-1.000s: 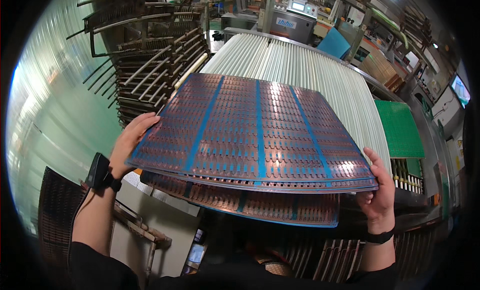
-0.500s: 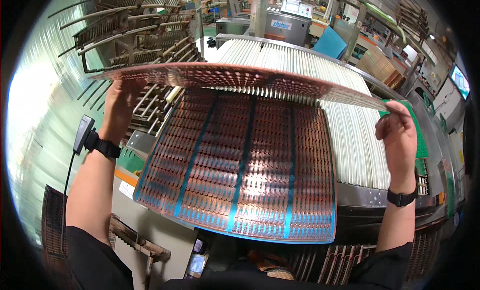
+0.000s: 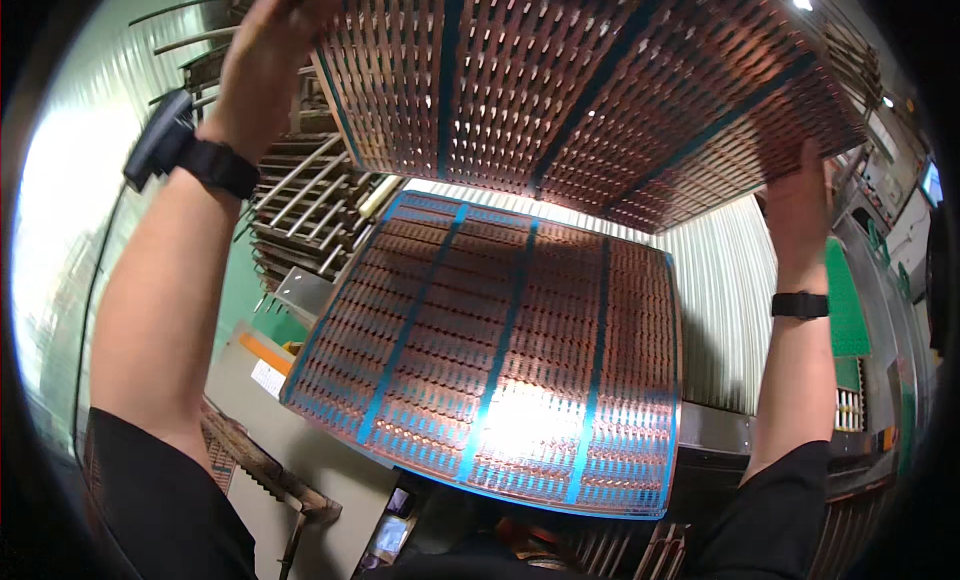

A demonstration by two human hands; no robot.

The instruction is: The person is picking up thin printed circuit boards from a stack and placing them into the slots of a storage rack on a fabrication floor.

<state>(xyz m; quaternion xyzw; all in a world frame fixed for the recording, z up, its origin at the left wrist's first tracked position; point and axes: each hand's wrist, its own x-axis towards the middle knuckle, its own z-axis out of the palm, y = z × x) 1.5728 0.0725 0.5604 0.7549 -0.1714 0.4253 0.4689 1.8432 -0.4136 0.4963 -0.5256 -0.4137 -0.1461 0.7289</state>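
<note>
I hold a large thin copper-coloured panel [image 3: 590,90] with blue stripes and rows of small slots, raised overhead and tilted so its underside faces me. My left hand [image 3: 270,50] grips its left edge; my right hand [image 3: 800,205] grips its right edge. Both wrists wear black bands. A second, similar panel [image 3: 500,350] lies flat below, resting over the ribbed conveyor [image 3: 725,290], apart from both hands.
A metal rack with many horizontal rods [image 3: 300,205] stands at the left, behind my left arm. A green mat [image 3: 845,310] lies right of the conveyor. Machines and a screen [image 3: 932,180] line the far right. A small lit display [image 3: 390,535] sits low at the front.
The upper panel has gone from level with the lower one to high overhead, tilting its underside toward me. Both arms rose with it. The lower panel stayed in place.
</note>
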